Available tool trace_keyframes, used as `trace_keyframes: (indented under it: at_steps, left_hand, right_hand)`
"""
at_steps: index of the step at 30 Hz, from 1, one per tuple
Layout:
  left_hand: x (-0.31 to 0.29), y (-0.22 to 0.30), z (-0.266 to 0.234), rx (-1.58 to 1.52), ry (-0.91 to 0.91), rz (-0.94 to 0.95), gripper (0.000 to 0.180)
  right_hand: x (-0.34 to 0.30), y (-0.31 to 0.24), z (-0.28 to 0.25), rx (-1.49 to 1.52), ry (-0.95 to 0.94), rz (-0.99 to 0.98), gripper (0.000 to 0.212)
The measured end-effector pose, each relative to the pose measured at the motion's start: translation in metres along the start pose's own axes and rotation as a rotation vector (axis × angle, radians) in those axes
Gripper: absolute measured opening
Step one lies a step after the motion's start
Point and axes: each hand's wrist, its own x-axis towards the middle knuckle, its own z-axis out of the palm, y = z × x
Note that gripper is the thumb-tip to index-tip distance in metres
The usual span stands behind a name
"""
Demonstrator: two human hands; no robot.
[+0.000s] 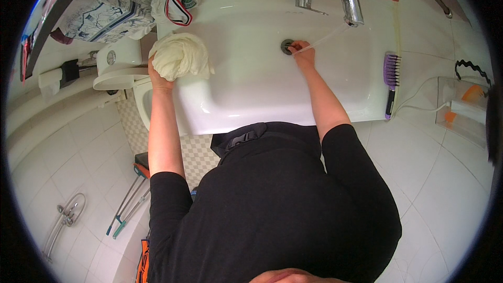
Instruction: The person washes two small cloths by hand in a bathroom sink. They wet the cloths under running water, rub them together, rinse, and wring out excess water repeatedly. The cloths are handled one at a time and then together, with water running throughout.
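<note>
A bundled cream cloth [181,55] rests at the left side of the white sink [246,89]. My left hand [161,79] is closed round its lower left side, with most of the fingers hidden under the fabric. Over at the drain [284,45], my right hand [304,55] has its fingertips pinched together at the dark opening. Something dark shows between them, too small to make out. From the chrome faucet [348,0] a thin stream of water [329,36] runs down to the right hand.
A purple hairbrush [390,76] lies on the sink's right rim. Patterned clothing [112,13] and a white cloth with striped trim [181,2] lie at the upper left, near a toilet [118,57]. A clear box [461,110] with a cable stands far right.
</note>
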Motion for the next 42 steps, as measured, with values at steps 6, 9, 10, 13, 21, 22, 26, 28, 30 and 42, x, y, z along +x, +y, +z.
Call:
trace_keyframes:
  at_steps: [6,9,10,13,21,22,26,28,30,42]
  left_hand:
    - [0.004,0.001,-0.001,0.001,-0.029,-0.002,0.046]
    - [0.003,0.001,-0.002,0.005,-0.019,-0.006,0.047]
    - [0.002,0.001,-0.003,-0.011,-0.012,-0.012,0.047]
    - [0.001,0.000,0.004,-0.013,0.017,-0.013,0.048]
    - [-0.001,0.003,0.006,0.025,0.048,0.002,0.047]
    - [-0.007,0.003,0.008,0.031,0.086,0.013,0.047]
    - [0.003,0.002,0.011,-0.056,-0.030,-0.051,0.046]
    - [0.008,-0.013,0.024,0.026,-0.117,-0.115,0.044]
    - [0.011,-0.045,0.042,0.175,-0.194,-0.226,0.042]
    - [-0.015,-0.182,0.294,1.337,-0.775,0.612,0.022]
  right_hand:
    - [0.001,0.012,0.006,0.055,0.061,-0.012,0.017]
    - [0.000,0.014,0.008,0.085,0.079,-0.029,0.018]
    - [0.000,0.014,0.009,0.105,0.086,-0.032,0.019]
    - [0.007,0.024,0.011,0.123,0.092,0.040,0.021]
    - [0.029,0.009,0.007,-0.174,0.079,0.249,0.031]
    - [0.029,0.003,0.005,-0.222,0.051,0.302,0.032]
    - [0.041,0.018,0.005,-0.245,0.029,0.309,0.037]
    - [0.040,0.020,0.003,-0.064,-0.083,0.288,0.038]
    - [0.025,0.012,-0.006,0.372,-0.094,0.496,0.029]
    - [-0.065,-0.069,-0.118,1.070,-0.077,0.322,0.034]
